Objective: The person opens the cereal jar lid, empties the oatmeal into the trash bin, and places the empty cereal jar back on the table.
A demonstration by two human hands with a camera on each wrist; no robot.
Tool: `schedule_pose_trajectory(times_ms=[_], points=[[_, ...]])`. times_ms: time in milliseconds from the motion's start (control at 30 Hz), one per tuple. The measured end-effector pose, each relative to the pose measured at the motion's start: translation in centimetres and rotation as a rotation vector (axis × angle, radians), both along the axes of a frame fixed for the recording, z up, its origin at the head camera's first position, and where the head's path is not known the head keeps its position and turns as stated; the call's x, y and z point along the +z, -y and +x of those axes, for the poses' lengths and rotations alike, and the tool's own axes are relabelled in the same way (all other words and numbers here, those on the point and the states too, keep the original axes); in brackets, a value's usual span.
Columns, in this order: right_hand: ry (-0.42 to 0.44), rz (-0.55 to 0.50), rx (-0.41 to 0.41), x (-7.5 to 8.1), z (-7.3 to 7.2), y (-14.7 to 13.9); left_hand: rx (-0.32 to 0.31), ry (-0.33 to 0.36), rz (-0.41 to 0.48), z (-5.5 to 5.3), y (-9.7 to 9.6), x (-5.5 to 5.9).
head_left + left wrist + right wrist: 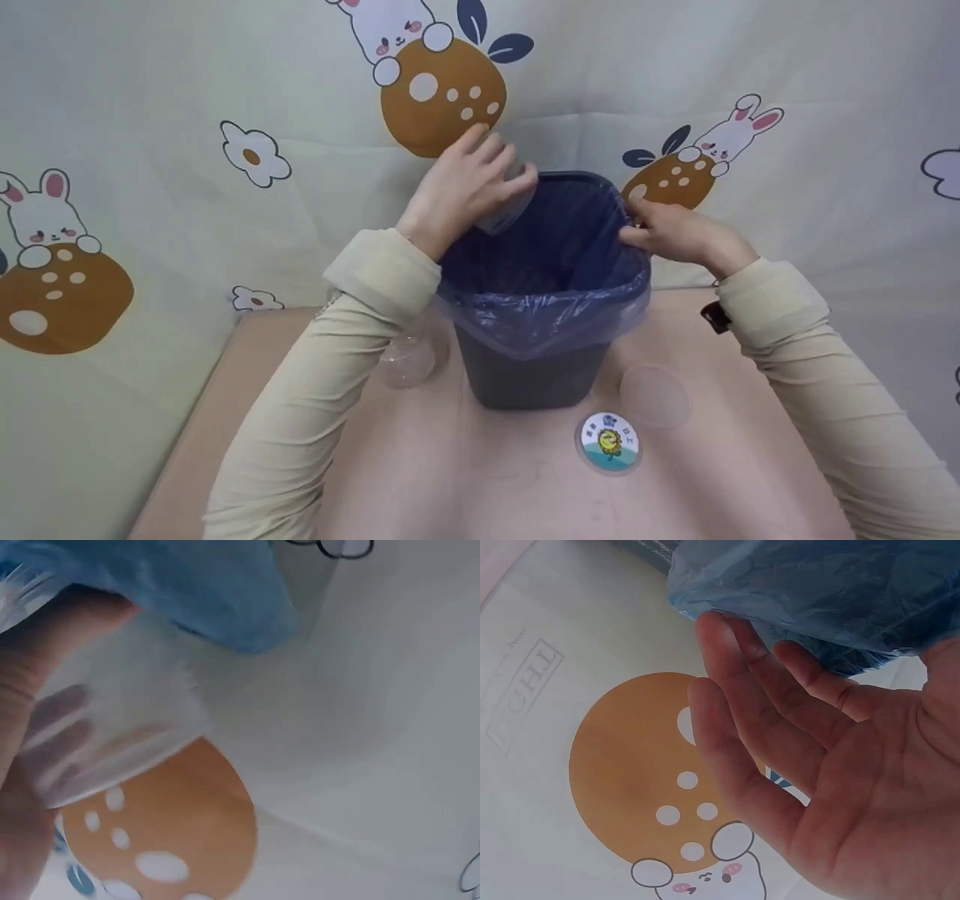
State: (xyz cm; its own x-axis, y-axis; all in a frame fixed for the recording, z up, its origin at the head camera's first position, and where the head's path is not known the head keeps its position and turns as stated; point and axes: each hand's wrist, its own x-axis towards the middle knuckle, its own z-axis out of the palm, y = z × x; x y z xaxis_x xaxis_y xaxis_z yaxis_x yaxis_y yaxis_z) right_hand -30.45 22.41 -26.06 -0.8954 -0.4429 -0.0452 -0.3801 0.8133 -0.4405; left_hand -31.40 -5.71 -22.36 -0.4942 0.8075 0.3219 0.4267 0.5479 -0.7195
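Note:
A dark grey trash bin (536,379) stands near the back of the table, lined with a translucent blue bag (555,319) folded over its rim. Over the bin's left rim my left hand (472,180) grips a clear plastic cup (506,214), held tilted; the left wrist view shows fingers through the cup's wall (150,682). At the right rim, my right hand (686,234) holds the bagged edge, thumb inside and the other fingers outside. From the right wrist, fingertips touch the blue bag (795,592), while the thumb is mostly hidden.
A clear rounded container (407,364) sits left of the bin, partly behind my left sleeve. In front and to the right lie a clear round lid (655,396) and a round disc with a cartoon sunflower (610,442). Patterned cloth (315,202) hangs behind.

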Motion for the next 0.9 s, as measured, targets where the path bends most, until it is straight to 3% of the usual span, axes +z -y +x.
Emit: schedule_pose_trajectory(times_ms=[67,167,333,400,533,700,900], points=[[-0.006,-0.002,0.0,-0.1,0.0,0.1,-0.091,-0.094,0.122,-0.3,0.5,0.5],[-0.023,-0.005,0.001,-0.1,0.0,0.1,-0.132,-0.104,0.283,-0.3,0.9,1.2],[-0.038,-0.001,-0.001,-0.1,0.1,0.1,-0.044,0.03,0.157,0.4,1.0,0.5],[-0.033,0.001,0.002,-0.1,0.0,0.1,-0.033,0.051,0.105,0.6,1.1,0.1],[-0.02,0.004,0.005,-0.1,0.0,0.0,-0.046,0.027,0.149,0.7,1.3,0.1],[-0.002,-0.003,0.001,-0.1,0.1,-0.1,-0.04,0.177,0.286,0.7,2.6,0.2],[0.004,-0.018,0.001,-0.1,0.1,0.0,-0.021,0.399,0.57,0.7,5.4,-0.9]])
